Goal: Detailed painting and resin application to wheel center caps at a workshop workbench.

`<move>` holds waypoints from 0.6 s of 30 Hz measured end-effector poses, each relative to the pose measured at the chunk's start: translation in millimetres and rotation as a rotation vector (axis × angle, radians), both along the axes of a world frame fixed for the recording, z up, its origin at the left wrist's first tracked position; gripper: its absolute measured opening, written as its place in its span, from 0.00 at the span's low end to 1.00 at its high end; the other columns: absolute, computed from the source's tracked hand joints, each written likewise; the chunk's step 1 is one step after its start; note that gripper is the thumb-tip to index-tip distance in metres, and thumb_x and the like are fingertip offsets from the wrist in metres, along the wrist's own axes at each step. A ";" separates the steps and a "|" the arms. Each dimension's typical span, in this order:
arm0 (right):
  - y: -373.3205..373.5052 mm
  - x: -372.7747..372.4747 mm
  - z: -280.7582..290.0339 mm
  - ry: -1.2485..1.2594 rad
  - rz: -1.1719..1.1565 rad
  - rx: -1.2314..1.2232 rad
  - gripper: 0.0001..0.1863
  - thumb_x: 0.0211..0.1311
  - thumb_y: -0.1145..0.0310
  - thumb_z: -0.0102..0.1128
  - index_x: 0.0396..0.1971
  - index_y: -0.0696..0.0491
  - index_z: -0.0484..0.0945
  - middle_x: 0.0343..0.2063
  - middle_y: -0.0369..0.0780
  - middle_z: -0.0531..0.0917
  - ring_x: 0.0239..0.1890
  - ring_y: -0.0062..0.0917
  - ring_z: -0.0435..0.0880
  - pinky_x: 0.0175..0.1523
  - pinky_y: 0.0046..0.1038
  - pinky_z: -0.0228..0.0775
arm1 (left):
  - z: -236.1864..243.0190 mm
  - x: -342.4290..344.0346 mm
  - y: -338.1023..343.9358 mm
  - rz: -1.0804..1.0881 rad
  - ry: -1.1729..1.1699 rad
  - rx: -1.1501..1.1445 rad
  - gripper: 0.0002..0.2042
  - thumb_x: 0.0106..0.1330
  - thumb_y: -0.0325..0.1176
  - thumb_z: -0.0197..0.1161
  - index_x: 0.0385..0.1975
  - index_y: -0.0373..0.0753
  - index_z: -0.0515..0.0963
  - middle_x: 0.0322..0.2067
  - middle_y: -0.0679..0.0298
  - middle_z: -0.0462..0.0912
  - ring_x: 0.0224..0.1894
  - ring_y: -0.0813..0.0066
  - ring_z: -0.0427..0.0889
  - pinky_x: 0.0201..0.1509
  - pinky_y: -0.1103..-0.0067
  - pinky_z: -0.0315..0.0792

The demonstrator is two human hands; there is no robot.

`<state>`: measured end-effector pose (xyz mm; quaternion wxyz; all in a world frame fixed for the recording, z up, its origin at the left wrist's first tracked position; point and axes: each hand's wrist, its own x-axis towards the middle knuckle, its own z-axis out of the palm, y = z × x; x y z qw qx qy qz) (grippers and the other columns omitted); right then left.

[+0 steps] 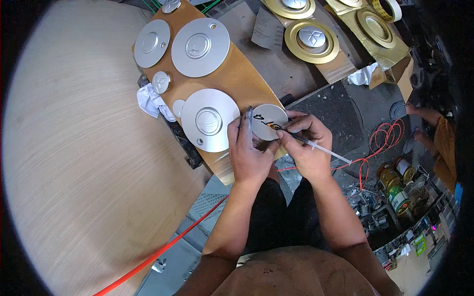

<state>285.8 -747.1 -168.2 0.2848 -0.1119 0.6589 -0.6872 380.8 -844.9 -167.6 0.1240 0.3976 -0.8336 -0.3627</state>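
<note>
A small silver disc (268,111) with dark raised lettering and a touch of orange lies tilted between my hands. My left hand (249,153) grips its left edge, fingers along the rim and thumb at the lower side. In my right hand (311,150) is a thin syringe (332,153) with a clear plunger, pinched between thumb and fingers. Its tip is at the lettering; the exact contact is too small to tell. Left of my left hand lies a larger silver wheel cap (222,106) with a raised round centre and a small hole.
The brown board (242,64) carries more silver caps (200,47). Gold rings (301,54) lie on cardboard at the back right, near a tape roll (392,10). A white cloth (153,101) hangs by the board's left edge. Red hose (170,244) crosses the floor near paint cans (397,197).
</note>
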 end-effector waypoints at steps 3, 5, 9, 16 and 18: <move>-0.6 0.5 3.2 -0.061 -0.017 -0.001 0.10 0.50 0.82 0.70 0.28 0.58 0.75 0.44 0.47 0.83 0.47 0.26 0.82 0.53 0.28 0.75 | 1.0 0.1 -0.1 -0.004 -0.012 -0.001 0.42 0.42 0.24 0.79 0.63 0.34 0.68 0.53 0.58 0.70 0.40 0.74 0.74 0.42 0.79 0.75; -0.4 0.8 1.7 -0.062 -0.013 -0.005 0.11 0.50 0.82 0.70 0.28 0.58 0.75 0.44 0.47 0.83 0.47 0.26 0.82 0.53 0.28 0.75 | -1.6 1.2 -0.1 -0.005 0.007 -0.006 0.42 0.42 0.24 0.80 0.63 0.34 0.68 0.53 0.58 0.70 0.41 0.73 0.75 0.42 0.79 0.75; -0.3 0.0 3.2 -0.040 -0.001 0.004 0.11 0.50 0.82 0.70 0.28 0.59 0.74 0.44 0.47 0.83 0.48 0.26 0.82 0.53 0.28 0.74 | 1.3 -0.2 0.1 -0.002 -0.029 0.002 0.42 0.41 0.25 0.80 0.62 0.34 0.68 0.53 0.57 0.70 0.41 0.72 0.75 0.44 0.79 0.75; -1.8 0.8 2.5 -0.074 -0.020 -0.039 0.10 0.50 0.82 0.70 0.27 0.58 0.75 0.44 0.47 0.83 0.47 0.26 0.82 0.53 0.28 0.74 | 1.0 -0.1 0.0 -0.003 -0.013 -0.048 0.42 0.41 0.25 0.81 0.62 0.34 0.69 0.52 0.57 0.70 0.41 0.72 0.75 0.43 0.78 0.75; -1.4 0.7 1.9 -0.048 -0.017 -0.014 0.10 0.50 0.82 0.70 0.27 0.59 0.75 0.44 0.47 0.83 0.47 0.26 0.82 0.53 0.28 0.74 | 2.0 -0.5 0.2 0.010 -0.038 -0.010 0.42 0.41 0.25 0.80 0.62 0.34 0.69 0.52 0.58 0.70 0.39 0.73 0.74 0.42 0.79 0.74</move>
